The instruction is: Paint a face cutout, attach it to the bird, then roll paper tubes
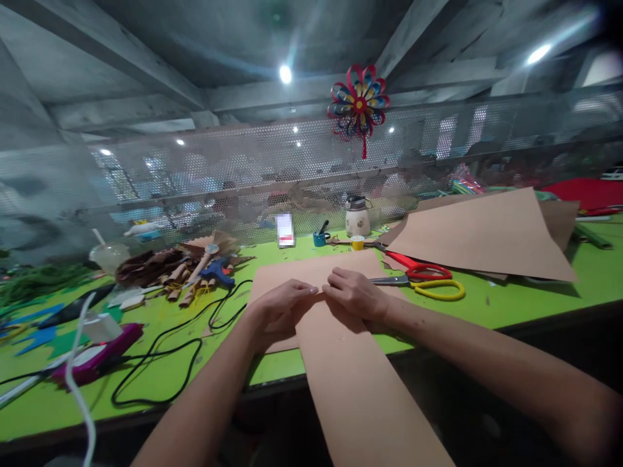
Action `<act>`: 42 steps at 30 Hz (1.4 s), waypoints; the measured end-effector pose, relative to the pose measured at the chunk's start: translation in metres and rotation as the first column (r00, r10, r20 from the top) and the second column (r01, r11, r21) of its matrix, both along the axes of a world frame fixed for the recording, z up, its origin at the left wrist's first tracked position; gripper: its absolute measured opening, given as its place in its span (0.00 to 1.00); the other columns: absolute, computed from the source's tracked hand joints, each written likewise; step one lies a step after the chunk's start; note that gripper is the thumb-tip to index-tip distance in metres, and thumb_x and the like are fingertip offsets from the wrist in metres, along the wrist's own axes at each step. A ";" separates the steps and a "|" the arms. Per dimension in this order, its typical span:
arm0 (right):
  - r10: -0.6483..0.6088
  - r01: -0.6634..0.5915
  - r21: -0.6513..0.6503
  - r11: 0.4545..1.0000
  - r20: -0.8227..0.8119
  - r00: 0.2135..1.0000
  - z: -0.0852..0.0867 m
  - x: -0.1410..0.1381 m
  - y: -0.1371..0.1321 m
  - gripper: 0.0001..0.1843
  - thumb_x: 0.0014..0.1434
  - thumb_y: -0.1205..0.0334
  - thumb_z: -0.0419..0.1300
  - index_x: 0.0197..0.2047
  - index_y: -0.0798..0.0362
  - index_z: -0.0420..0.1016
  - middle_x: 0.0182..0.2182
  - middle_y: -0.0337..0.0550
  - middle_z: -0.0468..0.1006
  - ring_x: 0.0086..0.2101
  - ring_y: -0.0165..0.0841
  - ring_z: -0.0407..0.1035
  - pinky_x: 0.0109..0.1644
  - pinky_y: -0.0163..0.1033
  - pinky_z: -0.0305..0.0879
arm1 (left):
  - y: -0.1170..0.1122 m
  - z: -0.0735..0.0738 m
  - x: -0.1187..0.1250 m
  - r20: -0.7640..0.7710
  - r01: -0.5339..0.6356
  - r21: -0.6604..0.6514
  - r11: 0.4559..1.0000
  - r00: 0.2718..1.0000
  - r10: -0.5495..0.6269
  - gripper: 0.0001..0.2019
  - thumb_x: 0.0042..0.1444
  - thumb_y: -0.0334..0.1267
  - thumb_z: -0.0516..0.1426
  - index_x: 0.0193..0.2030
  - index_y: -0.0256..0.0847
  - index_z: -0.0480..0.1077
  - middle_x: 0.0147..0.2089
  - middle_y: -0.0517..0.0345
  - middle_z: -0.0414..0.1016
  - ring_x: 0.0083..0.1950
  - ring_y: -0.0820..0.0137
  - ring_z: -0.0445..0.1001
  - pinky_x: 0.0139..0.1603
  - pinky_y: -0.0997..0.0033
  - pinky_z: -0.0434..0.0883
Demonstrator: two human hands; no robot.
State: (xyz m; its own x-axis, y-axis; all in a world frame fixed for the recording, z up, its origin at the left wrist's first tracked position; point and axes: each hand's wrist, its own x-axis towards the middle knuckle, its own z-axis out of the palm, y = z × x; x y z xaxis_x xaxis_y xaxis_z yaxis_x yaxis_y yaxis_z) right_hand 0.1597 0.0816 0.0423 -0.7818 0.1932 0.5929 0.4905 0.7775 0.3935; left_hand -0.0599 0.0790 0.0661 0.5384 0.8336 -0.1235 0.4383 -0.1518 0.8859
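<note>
Head view: both bare hands meet at the far end of a long brown paper strip (353,383), above the middle of the green surface (265,373). The left hand (285,299) grips one side of that end between thumb and fingers; the right hand (356,293), fingers curled, pinches it just beside, the fingertips nearly touching. From there the strip runs back over the near edge of the surface and out of sight at the bottom.

As for progress, the strip seems to be a separate, shaped piece already, and handling looks confined to its far end. Whether a fold is made there cannot be told, since the fingers hide it. The long visible remainder is smooth, with no clear crease, so most of its length appears unworked.

Beneath the hands lies a broader brown sheet (272,275), between the near and far edges. At its right side rest scissors with a yellow handle (440,290), beside a red handle (431,270). Nearer the surface's right end, a large brown sheet (487,233) lies tilted over other paper.
</note>
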 end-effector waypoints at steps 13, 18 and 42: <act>0.029 -0.035 -0.110 0.993 -0.060 0.998 0.010 0.004 -0.009 0.11 0.64 0.71 0.49 0.34 0.57 0.70 0.31 0.48 0.68 0.34 0.36 0.57 0.38 0.41 0.56 | 0.002 -0.002 -0.002 0.189 0.028 -0.209 0.978 0.982 0.012 0.21 0.49 0.52 0.63 0.38 0.34 0.75 0.37 0.49 0.78 0.37 0.64 0.74 0.40 0.66 0.70; 0.052 -0.175 -0.388 0.905 -0.308 0.950 0.011 0.004 -0.006 0.07 0.62 0.65 0.55 0.38 0.55 0.74 0.36 0.48 0.70 0.38 0.35 0.63 0.40 0.38 0.61 | -0.004 -0.001 0.002 0.228 0.053 -0.191 0.980 0.974 -0.008 0.21 0.50 0.51 0.63 0.40 0.32 0.76 0.40 0.46 0.78 0.37 0.65 0.74 0.40 0.67 0.69; -0.435 -0.585 -0.787 -0.195 -0.465 0.771 0.004 0.006 0.002 0.19 0.48 0.52 0.68 0.23 0.55 0.64 0.16 0.30 0.58 0.18 0.23 0.51 0.22 0.33 0.46 | -0.032 -0.001 0.025 0.333 0.032 -0.267 0.963 0.941 0.061 0.16 0.53 0.50 0.60 0.36 0.37 0.68 0.32 0.57 0.70 0.32 0.70 0.70 0.34 0.70 0.67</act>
